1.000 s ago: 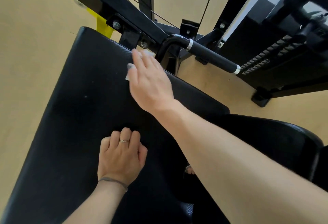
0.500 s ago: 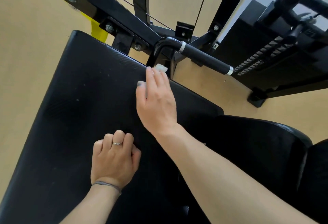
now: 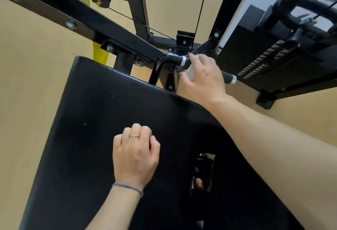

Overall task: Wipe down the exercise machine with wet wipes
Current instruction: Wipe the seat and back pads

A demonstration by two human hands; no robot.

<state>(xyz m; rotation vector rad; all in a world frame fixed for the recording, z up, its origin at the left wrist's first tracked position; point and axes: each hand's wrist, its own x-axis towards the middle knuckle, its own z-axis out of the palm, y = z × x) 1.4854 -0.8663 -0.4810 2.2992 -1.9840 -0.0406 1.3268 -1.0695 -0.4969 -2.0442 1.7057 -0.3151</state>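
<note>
The exercise machine has a wide black padded seat (image 3: 102, 120) filling the lower middle of the view. Beyond its far edge a black handle bar (image 3: 170, 59) with silver rings sticks out to the right. My right hand (image 3: 202, 76) is wrapped over that bar's grip, holding a pale wet wipe (image 3: 191, 72) against it; only a bit of the wipe shows under my fingers. My left hand (image 3: 135, 154) rests as a loose fist on the pad, a ring on one finger, holding nothing.
A black steel frame beam (image 3: 82, 24) with bolts runs diagonally above the pad. A yellow part (image 3: 99, 53) hangs at the upper left. The weight stack (image 3: 259, 65) and another machine's arms stand at the right. Tan floor lies around.
My right hand has left the far edge of the pad and moved up and right onto the handle bar with the wipe. My left hand stayed on the pad.
</note>
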